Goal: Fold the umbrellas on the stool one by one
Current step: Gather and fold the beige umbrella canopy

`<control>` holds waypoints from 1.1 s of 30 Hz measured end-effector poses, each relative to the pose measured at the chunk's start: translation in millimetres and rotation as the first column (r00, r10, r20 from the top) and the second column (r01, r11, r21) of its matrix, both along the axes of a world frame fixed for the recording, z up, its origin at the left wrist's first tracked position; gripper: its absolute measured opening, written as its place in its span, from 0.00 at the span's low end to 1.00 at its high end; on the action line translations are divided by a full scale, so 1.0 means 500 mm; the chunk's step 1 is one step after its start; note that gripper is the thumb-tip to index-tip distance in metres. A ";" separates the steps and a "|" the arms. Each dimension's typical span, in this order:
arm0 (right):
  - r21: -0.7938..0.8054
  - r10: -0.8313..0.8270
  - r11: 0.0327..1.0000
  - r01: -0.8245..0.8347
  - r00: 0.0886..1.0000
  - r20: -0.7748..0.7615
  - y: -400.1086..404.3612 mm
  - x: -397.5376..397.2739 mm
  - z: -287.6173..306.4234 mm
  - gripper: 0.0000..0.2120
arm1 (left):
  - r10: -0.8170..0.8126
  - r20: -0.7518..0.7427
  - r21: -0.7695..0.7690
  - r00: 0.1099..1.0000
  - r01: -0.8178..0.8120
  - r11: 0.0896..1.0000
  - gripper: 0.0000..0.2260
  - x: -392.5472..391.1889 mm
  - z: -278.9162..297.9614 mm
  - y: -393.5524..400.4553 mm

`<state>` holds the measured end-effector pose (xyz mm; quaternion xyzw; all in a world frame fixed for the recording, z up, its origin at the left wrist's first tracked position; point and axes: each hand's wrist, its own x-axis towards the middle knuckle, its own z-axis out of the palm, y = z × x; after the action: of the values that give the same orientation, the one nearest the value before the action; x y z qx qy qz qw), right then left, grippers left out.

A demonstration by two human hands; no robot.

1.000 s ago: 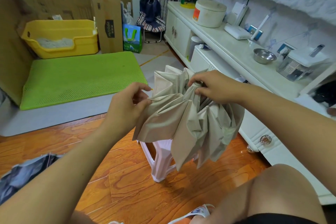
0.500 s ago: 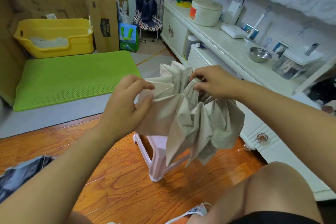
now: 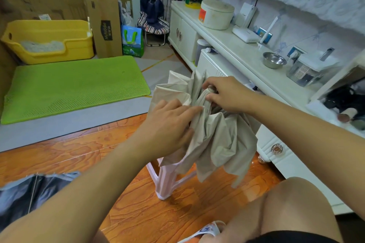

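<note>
A beige umbrella, collapsed with its cloth in loose pleats, hangs above a pale pink plastic stool. My right hand grips the bunched cloth near the umbrella's top end, fingers curled round it. My left hand lies against the left side of the pleats, its fingers reaching into the folds and pinching the cloth. Most of the stool's seat is hidden behind the hanging fabric. A dark grey umbrella lies on the wooden floor at the lower left.
A white cabinet with a steel bowl and a round tin runs along the right. A green mat, a yellow tray and cardboard boxes lie beyond. My bare knee is at the lower right.
My left hand has moved right and down, from holding a pleat edge out to the side to pressing into the folds next to my right hand. The pleats are gathered closer.
</note>
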<state>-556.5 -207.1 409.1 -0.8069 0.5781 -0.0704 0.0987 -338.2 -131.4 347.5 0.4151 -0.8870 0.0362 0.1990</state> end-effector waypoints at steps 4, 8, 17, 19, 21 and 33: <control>-0.022 0.099 0.995 -0.100 0.995 -0.016 0.001 0.003 -0.006 0.11 | 0.176 -0.045 0.037 0.983 -0.175 0.984 0.19 0.006 -0.005 -0.022; 0.032 0.181 0.983 -0.182 0.983 0.014 0.011 0.018 0.003 0.18 | 0.172 -0.033 -0.005 0.985 -0.172 0.985 0.16 0.018 -0.019 -0.033; 0.106 0.277 0.957 -0.269 0.959 -0.066 0.024 0.054 0.002 0.10 | 0.282 -0.027 0.105 0.959 -0.277 0.955 0.24 0.020 -0.005 -0.042; 0.070 0.303 0.952 -0.297 0.949 -0.089 0.019 0.047 -0.003 0.06 | 0.316 -0.020 0.132 0.949 -0.311 0.941 0.28 0.044 0.006 -0.049; 0.077 0.316 0.948 -0.310 0.945 -0.080 0.017 0.035 -0.003 0.05 | 0.362 -0.043 0.179 0.931 -0.349 0.920 0.27 0.077 0.012 -0.059; 0.145 0.247 0.957 -0.251 0.968 0.042 0.010 0.023 0.013 0.14 | 0.226 -0.256 0.290 0.940 -0.148 0.945 0.21 0.115 0.000 -0.048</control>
<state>-545.0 -202.3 415.5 -0.8627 0.4742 -0.0236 0.1738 -280.5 -155.4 347.4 0.5219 -0.8018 -0.1250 0.2629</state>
